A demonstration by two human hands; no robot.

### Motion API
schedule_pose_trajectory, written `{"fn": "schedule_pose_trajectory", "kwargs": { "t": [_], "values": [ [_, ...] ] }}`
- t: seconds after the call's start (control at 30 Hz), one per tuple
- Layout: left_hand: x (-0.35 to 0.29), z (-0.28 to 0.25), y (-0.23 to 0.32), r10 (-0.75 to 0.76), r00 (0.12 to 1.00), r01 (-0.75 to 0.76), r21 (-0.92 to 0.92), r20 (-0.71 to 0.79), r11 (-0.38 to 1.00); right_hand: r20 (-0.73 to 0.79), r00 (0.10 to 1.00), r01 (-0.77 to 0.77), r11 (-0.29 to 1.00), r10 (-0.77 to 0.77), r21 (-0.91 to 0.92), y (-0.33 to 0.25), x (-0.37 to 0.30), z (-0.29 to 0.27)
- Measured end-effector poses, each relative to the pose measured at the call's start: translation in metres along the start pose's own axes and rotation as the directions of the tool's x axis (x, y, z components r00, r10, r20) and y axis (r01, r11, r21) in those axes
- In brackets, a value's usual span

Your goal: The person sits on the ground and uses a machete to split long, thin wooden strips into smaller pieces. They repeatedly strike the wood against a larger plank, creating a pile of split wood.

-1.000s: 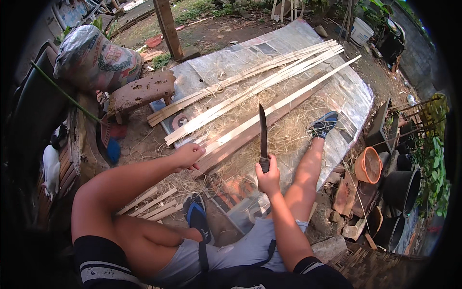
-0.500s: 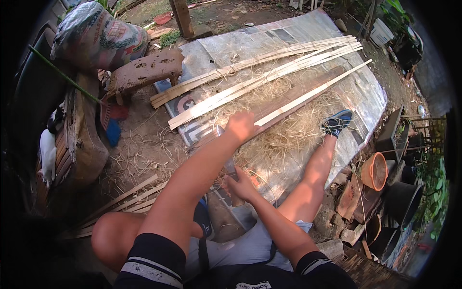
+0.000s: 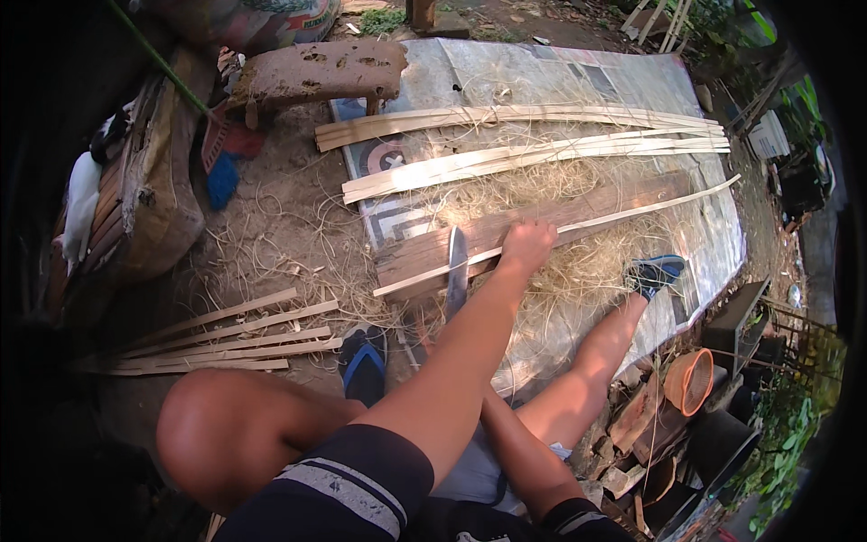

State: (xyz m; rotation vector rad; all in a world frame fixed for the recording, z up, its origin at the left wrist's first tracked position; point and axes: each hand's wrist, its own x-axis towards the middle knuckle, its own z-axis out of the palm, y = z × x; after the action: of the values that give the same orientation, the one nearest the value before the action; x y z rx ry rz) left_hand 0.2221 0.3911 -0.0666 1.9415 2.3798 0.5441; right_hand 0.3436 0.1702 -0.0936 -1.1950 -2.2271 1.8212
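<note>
A dirt yard was spread with a tarp [image 3: 632, 81], shavings and bamboo strips [image 3: 533, 154]. A strip [image 3: 632, 210] lying across a plank [image 3: 542, 221] was gripped by the closed left hand [image 3: 526, 247]. A knife [image 3: 457, 271] stood just beside; the right hand was hidden under the left arm, its state untellable.

Left arm extended forward at full reach across the body; left hand [image 3: 527, 247] lies knuckles-up, fingers curled closed in a grip. Right forearm runs beneath the left arm, and the right hand is hidden behind it; its state cannot be determined. Both knees are bent, the right leg stretched forward.
</note>
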Motion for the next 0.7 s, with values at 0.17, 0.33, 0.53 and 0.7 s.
{"fn": "schedule_pose_trajectory", "kwargs": {
  "t": [0.17,0.33,0.53,0.7],
  "values": [
    [-0.005,0.009,-0.011,-0.013,0.993,0.017,0.034,-0.114,0.999,0.378,0.906,0.046,0.934,-0.189,0.355,0.007,0.007,-0.028],
    [0.000,0.022,-0.015,-0.009,0.971,0.008,-0.008,-0.241,1.000,0.340,0.913,0.239,0.971,-0.224,-0.003,-0.042,-0.017,0.006],
    [0.001,0.007,-0.032,-0.021,0.981,-0.015,-0.184,-0.190,0.983,0.317,0.945,-0.128,0.983,0.079,0.135,-0.024,0.031,-0.030],
    [0.002,-0.004,-0.035,-0.036,0.995,0.015,-0.216,-0.095,0.976,0.265,0.963,-0.049,0.945,-0.040,0.323,0.029,0.019,0.010]
  ]
}}
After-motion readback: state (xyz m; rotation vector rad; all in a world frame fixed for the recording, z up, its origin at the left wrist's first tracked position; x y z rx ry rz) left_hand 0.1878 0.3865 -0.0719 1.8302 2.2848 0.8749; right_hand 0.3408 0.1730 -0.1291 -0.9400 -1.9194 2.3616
